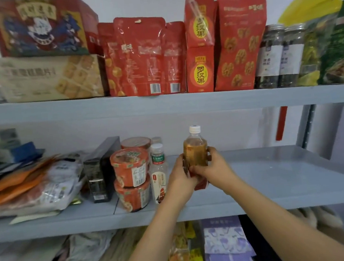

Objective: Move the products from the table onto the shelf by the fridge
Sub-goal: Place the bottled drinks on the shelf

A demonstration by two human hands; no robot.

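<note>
- While both hands wrap the amber bottle [195,149] in the head view, the grip is a shared grasp on this one product: the left hand [181,178] curls round its lower left side and the right hand [214,168] clasps its lower right
- The bottle is upright, white cap on top, over the middle shelf [276,173] and just right of a pale bottle [159,173]; its base is hidden behind the fingers, so I cannot tell whether it already rests on the board
- To set it down well, I would bring it straight down, keep it vertical, and feel the base sit flat before loosening anything; then free one hand at a time so the other steadies it
- On the left the margin is tight: the pale bottle is tall and narrow, and the stacked noodle cups [130,168] stand right beside it, so the left fingers should draw back toward the front, not sweep sideways
- To the right the board lies bare up to the metal upright [305,128], so shifting that way looks the safer correction
- Overhead, the upper shelf board [164,105] sits well above the cap
- The front edge [258,206] runs under the forearms; the bottle is best left well behind it
</note>
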